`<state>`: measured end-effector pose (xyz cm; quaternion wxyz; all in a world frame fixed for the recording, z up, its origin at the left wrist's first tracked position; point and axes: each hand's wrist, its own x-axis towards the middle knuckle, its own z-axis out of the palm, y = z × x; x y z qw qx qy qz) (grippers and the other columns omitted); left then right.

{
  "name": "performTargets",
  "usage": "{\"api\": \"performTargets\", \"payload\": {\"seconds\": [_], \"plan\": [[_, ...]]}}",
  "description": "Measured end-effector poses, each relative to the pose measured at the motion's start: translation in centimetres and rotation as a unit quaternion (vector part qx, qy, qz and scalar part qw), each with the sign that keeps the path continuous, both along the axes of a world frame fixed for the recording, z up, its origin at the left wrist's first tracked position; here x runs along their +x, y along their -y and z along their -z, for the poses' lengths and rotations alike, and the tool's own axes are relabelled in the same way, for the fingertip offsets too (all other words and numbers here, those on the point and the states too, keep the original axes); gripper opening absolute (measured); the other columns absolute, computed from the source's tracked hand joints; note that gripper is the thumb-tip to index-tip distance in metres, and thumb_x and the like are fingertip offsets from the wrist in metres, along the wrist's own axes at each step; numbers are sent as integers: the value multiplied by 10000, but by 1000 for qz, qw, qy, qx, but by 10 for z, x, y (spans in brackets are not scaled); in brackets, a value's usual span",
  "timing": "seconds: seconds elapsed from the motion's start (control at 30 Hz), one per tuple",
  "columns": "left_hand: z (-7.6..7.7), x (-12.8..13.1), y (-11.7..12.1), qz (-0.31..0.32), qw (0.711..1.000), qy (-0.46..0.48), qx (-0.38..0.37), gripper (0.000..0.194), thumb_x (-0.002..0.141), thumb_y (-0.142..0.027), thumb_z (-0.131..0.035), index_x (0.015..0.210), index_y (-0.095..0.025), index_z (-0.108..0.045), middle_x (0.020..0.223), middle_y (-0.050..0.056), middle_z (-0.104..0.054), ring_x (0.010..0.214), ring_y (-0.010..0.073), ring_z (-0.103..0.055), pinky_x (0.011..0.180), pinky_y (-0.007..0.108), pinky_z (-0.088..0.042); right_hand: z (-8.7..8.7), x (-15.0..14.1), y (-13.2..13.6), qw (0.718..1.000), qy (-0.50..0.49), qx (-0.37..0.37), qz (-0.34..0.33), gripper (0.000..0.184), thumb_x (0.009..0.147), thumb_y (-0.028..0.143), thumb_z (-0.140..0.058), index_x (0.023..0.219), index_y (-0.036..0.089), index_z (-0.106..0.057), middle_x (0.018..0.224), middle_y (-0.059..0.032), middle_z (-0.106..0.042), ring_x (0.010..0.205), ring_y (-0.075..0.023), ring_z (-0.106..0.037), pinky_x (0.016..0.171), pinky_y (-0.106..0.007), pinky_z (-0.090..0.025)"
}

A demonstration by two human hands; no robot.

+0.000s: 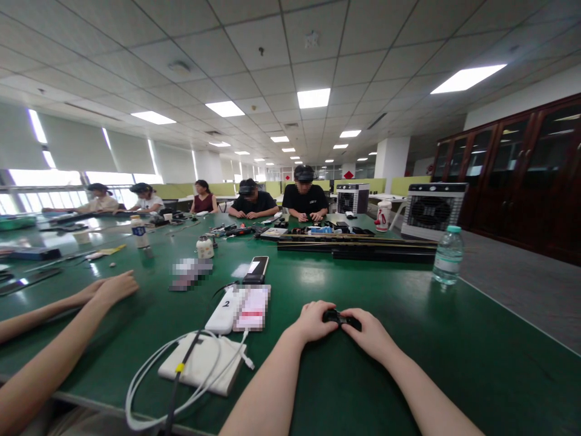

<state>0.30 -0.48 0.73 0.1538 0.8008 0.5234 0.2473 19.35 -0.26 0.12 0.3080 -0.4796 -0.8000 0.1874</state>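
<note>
Just above the green table (408, 290), both my hands grip a small black part (338, 317); its exact kind is not clear. My left hand (313, 321) is closed on its left end, thumb pressed along the near side. The right end sits between the thumb and fingers of my right hand (370, 336). Much of the part is covered by my fingers. To the left of my hands lie a white power bank (224, 312) marked "2", a phone (252, 307) with a lit screen, and a white flat box (200, 363) with a white cable looped over it.
A water bottle (448, 255) stands near the right edge. Long black bars (381, 249) lie across the table ahead. At the left rest a co-worker's forearms (91, 309). Several people sit at the far side. A small jar (205, 247) stands left of centre.
</note>
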Motion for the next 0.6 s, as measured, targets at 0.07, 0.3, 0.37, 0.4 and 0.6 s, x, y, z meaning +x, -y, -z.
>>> {"api": "performTargets", "payload": {"seconds": [0.07,0.3,0.37,0.4,0.6], "plan": [[0,0,0,2,1000,-2,2,453,764,-357,-612,1199,-234,-579,1195,51,-627,1131,257,-551,1032,418,-382,0,0,0,1000,-1,1,0,280,756,311,-553,997,231,-672,1067,-54,-686,1023,-245,-601,936,-388,-442],[1,0,-1,3,1000,-4,7,412,777,-336,-603,1177,-234,-595,1173,49,-637,1114,249,-558,1024,410,-389,0,0,0,1000,0,3,0,278,762,313,-550,997,222,-669,1063,-55,-685,1020,-243,-602,931,-379,-444],[2,0,-1,2,1000,-5,10,409,777,-339,-605,1171,-233,-600,1165,51,-641,1103,249,-563,1013,407,-399,1,0,0,1000,-1,3,-2,274,763,308,-549,995,224,-668,1059,-52,-685,1017,-240,-602,930,-379,-445],[3,0,-2,1,1000,-7,10,406,776,-343,-605,1168,-236,-602,1159,49,-643,1097,250,-566,1006,408,-405,1,0,-1,1000,-1,3,-3,270,762,306,-550,992,227,-669,1057,-50,-686,1015,-239,-602,930,-380,-446],[3,0,-2,1,1000,-13,10,409,780,-362,-591,1172,-245,-599,1149,43,-646,1086,258,-569,1000,418,-410,1,-1,-1,1000,-2,1,0,270,754,308,-554,985,234,-673,1057,-50,-689,1022,-244,-603,936,-386,-443]]}}
